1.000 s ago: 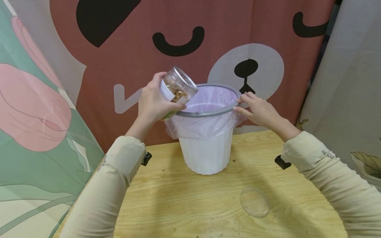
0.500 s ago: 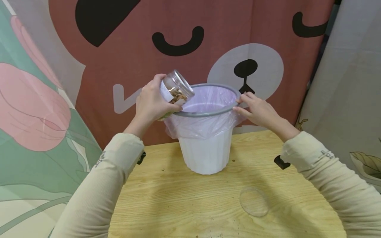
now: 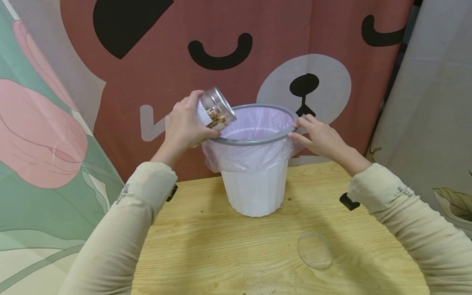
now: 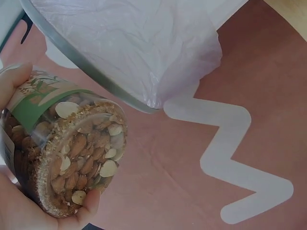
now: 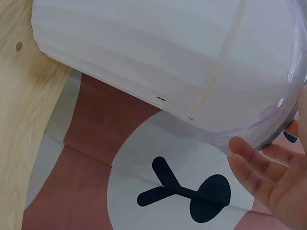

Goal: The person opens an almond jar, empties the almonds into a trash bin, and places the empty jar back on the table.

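My left hand [image 3: 186, 123] grips a clear jar of almonds [image 3: 215, 112], fingers and thumb curled around its sides. The jar is tilted, its uncovered mouth facing right over the left rim of the white trash can [image 3: 254, 190]. In the left wrist view, almonds and pale flat pieces [image 4: 79, 158] show through the jar's base, beside a green label. A thin pinkish bag [image 3: 250, 157] lines the can and folds over its grey rim. My right hand [image 3: 318, 133] holds the can's right rim between thumb and fingers. Its fingertips lie against the bag in the right wrist view.
A clear round lid [image 3: 315, 250] lies on the wooden table [image 3: 221, 254], in front of the can and to its right. Behind the table hangs a curtain [image 3: 280, 41] with a reddish-brown bear print. A tulip-patterned cloth [image 3: 40, 135] hangs at the left.
My left hand and the tilted jar have shifted a little to the left and slightly down. The right hand, the trash can and the lid have stayed in place.
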A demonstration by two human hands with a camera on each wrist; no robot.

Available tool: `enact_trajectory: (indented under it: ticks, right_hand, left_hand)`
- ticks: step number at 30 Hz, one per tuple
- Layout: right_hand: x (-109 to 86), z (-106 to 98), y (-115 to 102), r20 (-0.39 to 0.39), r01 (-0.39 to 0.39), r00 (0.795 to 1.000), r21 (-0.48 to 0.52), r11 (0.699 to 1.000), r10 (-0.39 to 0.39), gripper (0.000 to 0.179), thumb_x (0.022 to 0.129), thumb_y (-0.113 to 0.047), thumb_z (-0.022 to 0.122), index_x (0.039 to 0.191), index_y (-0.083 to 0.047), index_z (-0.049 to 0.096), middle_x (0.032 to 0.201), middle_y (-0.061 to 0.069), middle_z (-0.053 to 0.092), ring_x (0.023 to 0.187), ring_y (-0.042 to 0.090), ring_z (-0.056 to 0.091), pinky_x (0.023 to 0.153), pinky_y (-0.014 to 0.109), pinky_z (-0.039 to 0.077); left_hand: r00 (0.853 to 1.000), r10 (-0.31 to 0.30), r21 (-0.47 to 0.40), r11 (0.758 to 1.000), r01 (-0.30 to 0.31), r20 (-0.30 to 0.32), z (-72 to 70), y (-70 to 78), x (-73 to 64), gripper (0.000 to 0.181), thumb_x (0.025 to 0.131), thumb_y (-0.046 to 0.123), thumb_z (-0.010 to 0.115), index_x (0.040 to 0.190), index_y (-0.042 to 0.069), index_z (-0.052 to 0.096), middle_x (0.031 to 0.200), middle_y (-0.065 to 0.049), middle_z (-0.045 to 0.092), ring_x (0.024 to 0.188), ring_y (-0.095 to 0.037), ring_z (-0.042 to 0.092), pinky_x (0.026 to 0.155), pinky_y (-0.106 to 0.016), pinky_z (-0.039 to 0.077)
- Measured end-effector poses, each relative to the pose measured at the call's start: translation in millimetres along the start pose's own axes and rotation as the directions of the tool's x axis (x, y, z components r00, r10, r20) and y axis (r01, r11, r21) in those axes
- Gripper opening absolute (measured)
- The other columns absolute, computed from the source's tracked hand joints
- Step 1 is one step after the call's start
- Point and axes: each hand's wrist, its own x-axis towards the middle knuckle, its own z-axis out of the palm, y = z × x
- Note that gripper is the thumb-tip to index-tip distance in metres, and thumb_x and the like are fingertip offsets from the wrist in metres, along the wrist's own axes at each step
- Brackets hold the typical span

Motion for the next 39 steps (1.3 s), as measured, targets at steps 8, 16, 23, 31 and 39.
enact_trajectory:
  ticks: [8, 16, 23, 31, 39]
  right_hand:
    - [-0.8, 0, 0, -0.002, 0.002, 1.000, 0.006, 1.000, -0.002, 0.021, 0.088, -0.024, 0.057, 0.100, -0.007, 0.054, 0.095, 0.009, 0.048, 0.063, 0.023, 0.049, 0.048, 0.033, 0.040]
    - [-1.1, -1, 0, 0.000, -0.017, 1.000, 0.000, 1.000, 0.017, 0.021, 0.088, -0.025, 0.057, 0.100, -0.008, 0.053, 0.096, 0.009, 0.048, 0.062, 0.022, 0.049, 0.048, 0.033, 0.039]
    - [-0.3, 0, -1, -0.002, -0.008, 1.000, -0.004, 1.000, 0.008, 0.021, 0.088, -0.024, 0.057, 0.100, -0.007, 0.053, 0.095, 0.009, 0.048, 0.062, 0.022, 0.048, 0.048, 0.033, 0.040]
    - [0.0, 0, -1, 0.001, -0.011, 1.000, 0.001, 1.000, 0.011, 0.021, 0.088, -0.025, 0.057, 0.100, -0.007, 0.053, 0.096, 0.009, 0.048, 0.061, 0.021, 0.048, 0.048, 0.032, 0.039]
    - [0.1, 1, -1, -0.003, -0.005, 1.000, 0.005, 1.000, 0.005, 0.021, 0.088, -0.024, 0.057, 0.100, -0.007, 0.053, 0.096, 0.009, 0.048, 0.061, 0.021, 0.048, 0.048, 0.032, 0.040]
  left_hand:
    - [0.998, 0.039, 0.042, 0.998, -0.040, 0.043, -1.7, 2.2, 1.9, 0.089, 0.054, 0.033, 0.082, 0.130, 0.021, 0.038, 0.111, -0.006, 0.053, 0.094, -0.026, 0.045, 0.072, -0.046, 0.039]
    - [0.995, 0.056, 0.042, 0.997, -0.060, 0.087, -3.4, 7.1, 5.2, 0.091, 0.055, 0.033, 0.082, 0.133, 0.023, 0.036, 0.123, -0.003, 0.049, 0.103, -0.025, 0.043, 0.076, -0.047, 0.036]
    - [0.992, 0.044, 0.054, 0.997, -0.051, 0.114, -4.6, 8.7, 7.2, 0.092, 0.056, 0.032, 0.082, 0.134, 0.023, 0.035, 0.125, -0.004, 0.047, 0.106, -0.025, 0.041, 0.078, -0.047, 0.034]
    - [0.991, 0.047, 0.091, 0.994, -0.058, 0.126, -4.2, 6.6, 8.4, 0.092, 0.057, 0.031, 0.082, 0.135, 0.023, 0.034, 0.128, -0.005, 0.045, 0.108, -0.027, 0.041, 0.079, -0.049, 0.033]
    - [0.988, 0.061, 0.124, 0.989, -0.079, 0.144, -6.0, 6.2, 10.7, 0.091, 0.057, 0.030, 0.082, 0.135, 0.024, 0.035, 0.131, -0.005, 0.043, 0.107, -0.027, 0.042, 0.079, -0.050, 0.033]
